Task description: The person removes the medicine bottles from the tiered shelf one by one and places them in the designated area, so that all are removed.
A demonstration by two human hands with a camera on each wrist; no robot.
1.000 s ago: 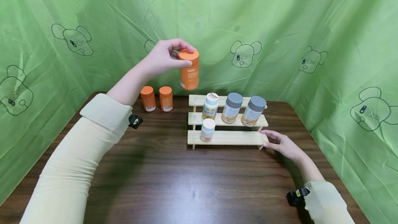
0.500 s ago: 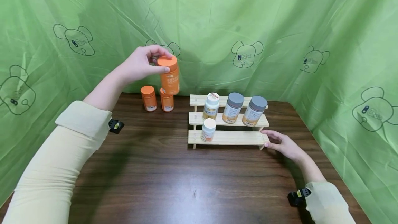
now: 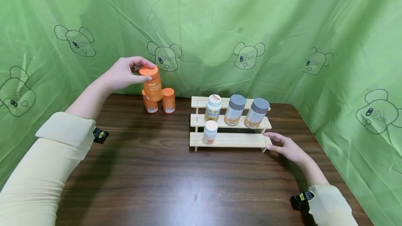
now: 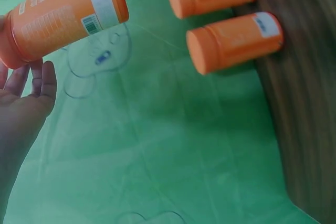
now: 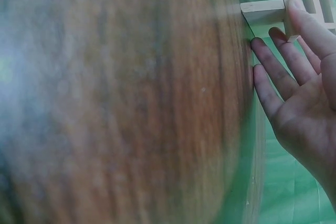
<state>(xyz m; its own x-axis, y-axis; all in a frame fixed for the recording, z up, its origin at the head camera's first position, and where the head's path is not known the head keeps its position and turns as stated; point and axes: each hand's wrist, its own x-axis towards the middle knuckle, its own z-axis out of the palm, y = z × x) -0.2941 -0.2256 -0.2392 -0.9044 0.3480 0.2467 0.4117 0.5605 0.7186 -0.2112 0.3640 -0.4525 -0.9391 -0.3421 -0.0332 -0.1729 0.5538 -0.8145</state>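
Observation:
My left hand (image 3: 120, 74) grips an orange bottle (image 3: 153, 90) by its orange lid, thumb in front and fingers behind. The bottle (image 4: 68, 14) is in the air, and in the head view it overlaps one of two matching orange bottles standing at the back of the table; the other orange bottle (image 3: 169, 102) shows just right of it. At the right end of a three-tier wooden rack (image 3: 235, 140), my right hand (image 3: 287, 148) holds the lowest shelf's corner. The right wrist view shows the thumb (image 5: 310, 24) on the rack's end and the fingers spread below.
On the rack's lowest tier stands a small white bottle (image 3: 210, 132). The middle tier carries a white bottle with a gold label (image 3: 213, 108) and two grey-lidded jars, one a grey-lidded jar (image 3: 257, 113) at the right. A green curtain (image 3: 207, 16) surrounds the dark wooden table (image 3: 176, 180).
My left hand has carried the orange bottle leftward and down, from above the rack's left end to over the leftmost standing orange bottle. The right hand stays at the rack.

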